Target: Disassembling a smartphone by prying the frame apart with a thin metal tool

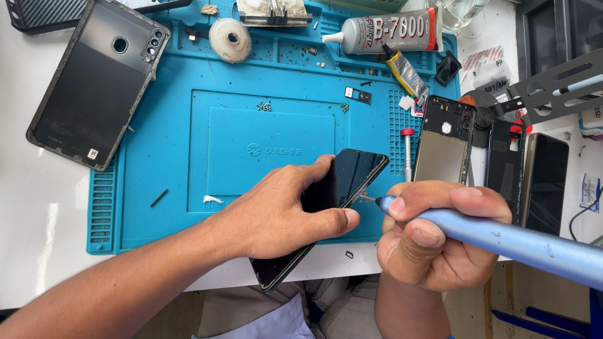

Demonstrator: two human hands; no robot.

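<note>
The left hand (286,210) is closed around a black smartphone (342,188), thumb on the near long edge and fingers wrapped over the dark glass, holding it tilted over the near edge of the blue work mat (163,125). The right hand (440,235) is clenched in a fist on a light blue tool handle (521,242), whose thin metal tip (369,198) touches the phone's right edge. A red-capped screwdriver (407,154) and a phone frame (446,141) lie just beyond, to the right.
</note>
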